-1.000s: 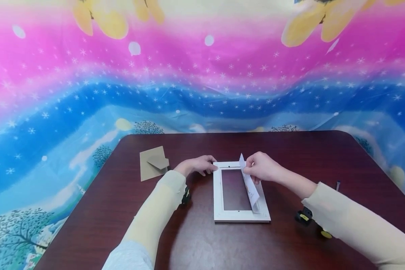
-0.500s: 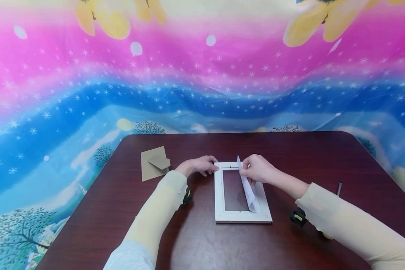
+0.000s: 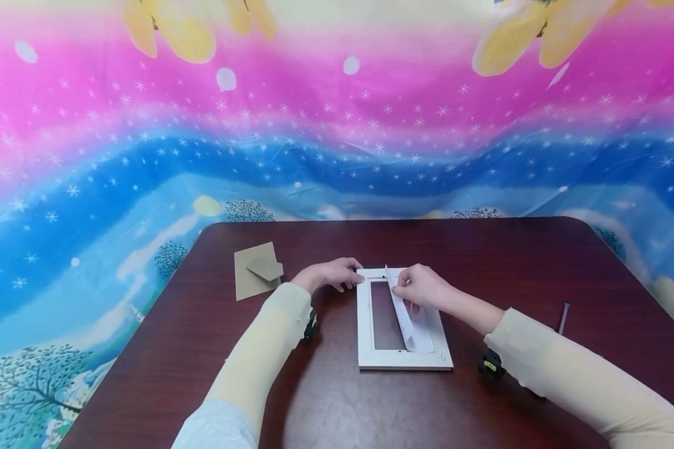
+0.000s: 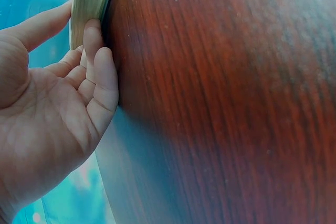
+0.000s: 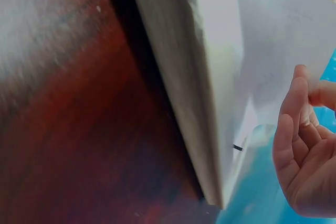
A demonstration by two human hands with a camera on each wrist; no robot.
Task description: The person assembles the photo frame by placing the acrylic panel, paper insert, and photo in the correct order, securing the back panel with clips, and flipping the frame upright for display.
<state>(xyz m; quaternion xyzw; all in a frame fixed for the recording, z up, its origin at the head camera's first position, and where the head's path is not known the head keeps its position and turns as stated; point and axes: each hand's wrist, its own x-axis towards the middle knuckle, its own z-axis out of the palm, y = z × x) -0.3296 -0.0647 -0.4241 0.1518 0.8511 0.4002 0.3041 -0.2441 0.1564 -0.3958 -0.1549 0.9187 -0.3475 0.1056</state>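
Observation:
A white frame (image 3: pixel 365 330) lies flat on the dark table, its middle showing the dark surface. My left hand (image 3: pixel 334 274) holds its far left corner; in the left wrist view the fingertips of that hand (image 4: pixel 63 93) touch the frame's side edge (image 4: pixel 92 3). My right hand (image 3: pixel 424 287) pinches the left edge of a white paper sheet (image 3: pixel 418 333) between thumb and fingers. The sheet curls up over the right part of the frame. In the right wrist view the paper (image 5: pixel 283 40) bends above the frame's side (image 5: pixel 184 77), pinched by the right hand (image 5: pixel 310 145).
A tan backing board (image 3: pixel 247 287) with a folded stand flap lies at the left rear of the table (image 3: pixel 483 249). A thin dark, pen-like object (image 3: pixel 564 318) is on the right, beside the right sleeve. A patterned cloth hangs behind the table.
My right hand has moved left over the frame with the paper's pinched edge, and the sheet now leans lower and covers more of the frame's right part. The left hand stays at the corner.

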